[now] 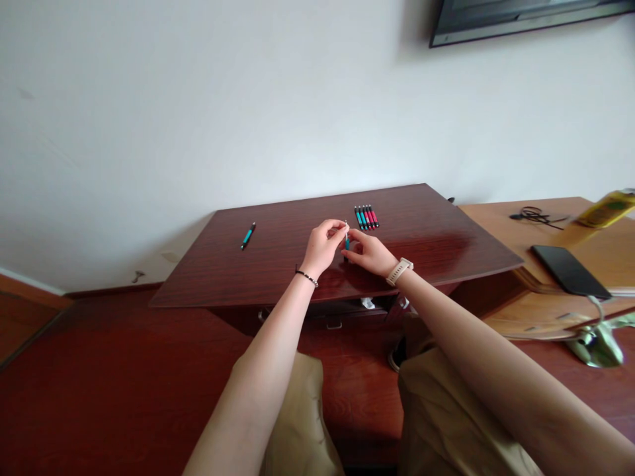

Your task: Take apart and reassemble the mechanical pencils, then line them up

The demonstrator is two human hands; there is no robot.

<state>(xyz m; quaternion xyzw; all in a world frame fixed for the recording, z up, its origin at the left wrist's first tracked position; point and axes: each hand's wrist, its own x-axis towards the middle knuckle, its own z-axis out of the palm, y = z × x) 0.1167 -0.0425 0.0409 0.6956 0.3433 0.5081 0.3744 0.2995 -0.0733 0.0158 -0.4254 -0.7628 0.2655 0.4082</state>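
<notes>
While both hands meet over the tabletop (278, 264) | I log left hand (323, 246) grip pinching pen refill (346, 229) top | right hand (368, 252) grip closed on teal pen barrel (346, 245) below | axis upright, parts in line | pen row (366, 217) just beyond

Hands: our left hand (325, 246) and right hand (368, 252) pinched a small teal pen (346, 242) at frame centre.
Table (278, 271): we saw a row of pens (366, 217) just above, a lone pen (248, 235) left of centre.
</notes>
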